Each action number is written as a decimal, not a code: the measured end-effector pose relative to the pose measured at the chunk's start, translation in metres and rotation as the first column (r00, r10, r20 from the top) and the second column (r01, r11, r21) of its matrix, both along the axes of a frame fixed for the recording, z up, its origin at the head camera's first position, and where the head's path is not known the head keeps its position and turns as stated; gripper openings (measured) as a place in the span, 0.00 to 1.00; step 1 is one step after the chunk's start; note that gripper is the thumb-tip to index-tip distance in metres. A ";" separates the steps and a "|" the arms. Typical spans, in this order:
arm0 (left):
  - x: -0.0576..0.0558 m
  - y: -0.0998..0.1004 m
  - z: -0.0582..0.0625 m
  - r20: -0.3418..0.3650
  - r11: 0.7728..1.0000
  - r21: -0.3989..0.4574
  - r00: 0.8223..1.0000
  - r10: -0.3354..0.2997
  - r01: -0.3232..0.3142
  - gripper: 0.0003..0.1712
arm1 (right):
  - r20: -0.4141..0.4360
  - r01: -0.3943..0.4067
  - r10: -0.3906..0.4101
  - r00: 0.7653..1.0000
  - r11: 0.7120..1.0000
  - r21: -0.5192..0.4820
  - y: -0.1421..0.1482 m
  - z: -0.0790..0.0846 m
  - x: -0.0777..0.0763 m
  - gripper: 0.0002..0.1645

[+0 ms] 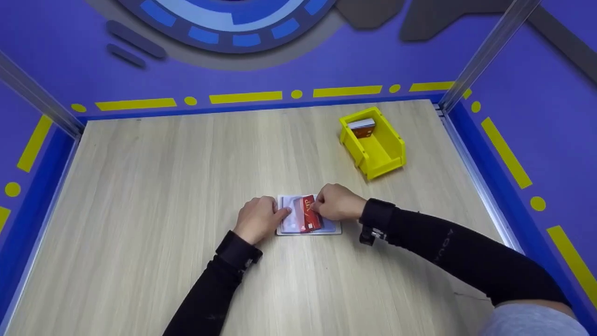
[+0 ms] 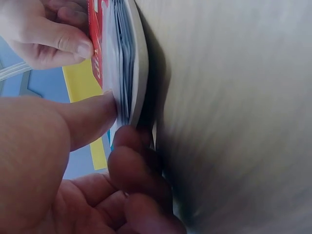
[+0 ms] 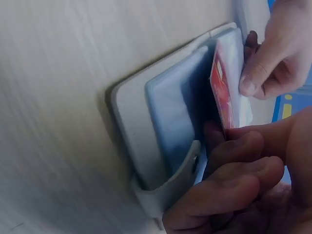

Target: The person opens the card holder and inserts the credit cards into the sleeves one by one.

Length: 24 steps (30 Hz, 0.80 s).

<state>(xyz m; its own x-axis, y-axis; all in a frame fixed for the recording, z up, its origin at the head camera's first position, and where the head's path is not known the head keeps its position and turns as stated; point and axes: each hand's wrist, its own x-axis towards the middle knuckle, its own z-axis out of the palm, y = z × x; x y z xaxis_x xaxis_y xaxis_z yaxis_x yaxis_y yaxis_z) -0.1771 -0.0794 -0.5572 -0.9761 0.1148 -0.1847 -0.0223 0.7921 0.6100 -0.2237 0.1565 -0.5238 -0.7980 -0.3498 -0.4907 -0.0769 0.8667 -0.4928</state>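
A card holder [image 1: 332,227] with a pale cover and clear plastic sleeves [image 3: 170,102] lies open on the table. My left hand [image 1: 258,218] pinches its left side, thumb on the sleeves and fingers curled at the cover's edge. Between the thumb and fingers of my right hand [image 1: 340,203] is a red card [image 1: 308,215], tilted up from the sleeves in the right wrist view. Part of the card appears to lie within a clear sleeve; how deep is hard to tell. A strap with a snap [image 3: 183,175] curls up from the cover beside my right fingers.
Toward the back right of the wooden table [image 1: 177,186] stands a yellow bin [image 1: 380,161], with a small stack of cards [image 1: 362,127] at its far end. Blue-purple panels [image 1: 261,79] with yellow markings border the table at the back and sides.
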 end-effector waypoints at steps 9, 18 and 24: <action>0.000 0.000 0.002 0.011 0.999 -0.033 1.000 -0.010 0.010 0.28 | -0.030 -0.002 0.004 1.000 0.997 0.073 -0.018 0.000 0.002 0.24; 0.000 0.002 0.001 0.010 1.000 -0.022 1.000 -0.010 0.010 0.27 | -0.090 0.017 -0.009 0.996 0.996 0.087 -0.013 -0.003 0.009 0.23; 0.001 -0.001 0.001 0.014 1.000 -0.018 1.000 0.001 -0.001 0.28 | -0.117 0.050 -0.041 0.992 0.996 0.075 -0.017 -0.006 0.014 0.23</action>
